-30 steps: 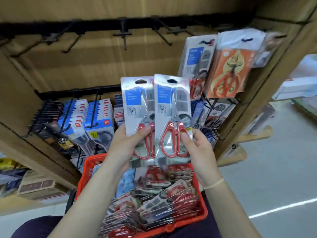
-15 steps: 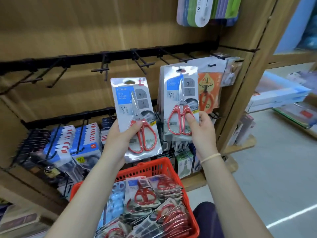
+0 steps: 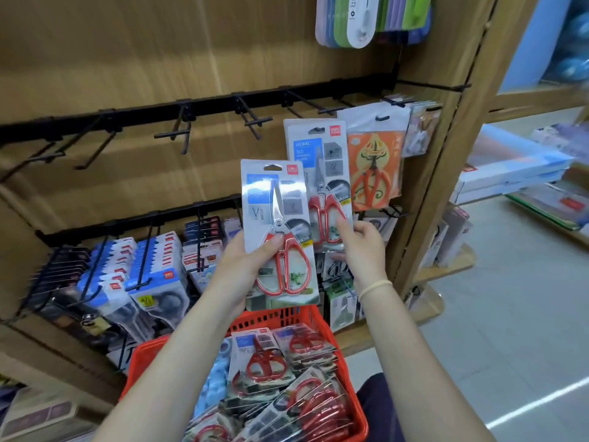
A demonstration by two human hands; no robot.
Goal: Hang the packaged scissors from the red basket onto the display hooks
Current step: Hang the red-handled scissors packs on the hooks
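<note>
— Two packs in my hands right now, one each. My left hand (image 3: 245, 266) grips the nearer scissors pack (image 3: 277, 234) by its lower part, thumb pressed across the red handles. My right hand (image 3: 360, 247) pinches the bottom edge of the farther scissors pack (image 3: 318, 183), lifted higher, up beside the orange scissors card (image 3: 373, 167) already hanging on the right.

— And the rest?

— Many more packs lie heaped in the red basket (image 3: 280, 317) below my forearms, well under the upper hook rail (image 3: 204, 108).

— What worries you from here?

— Mostly the hang hole. I hold the right pack from the very bottom, so its top can wobble, and I judge the slot could miss a hook tip (image 3: 331, 110) and the card would buckle against it. Several hooks along that rail stand bare, close to one another, so I could also catch the wrong one.

— Anything else?

— Holding one in each hand leaves no free fingers to steady the slot. If my right pinch slips, the pack would probably drop onto the stocked lower row (image 3: 153, 266) or back into the basket. The hanging orange card is just beside it too; a careless push might knock that off its hook.
</note>
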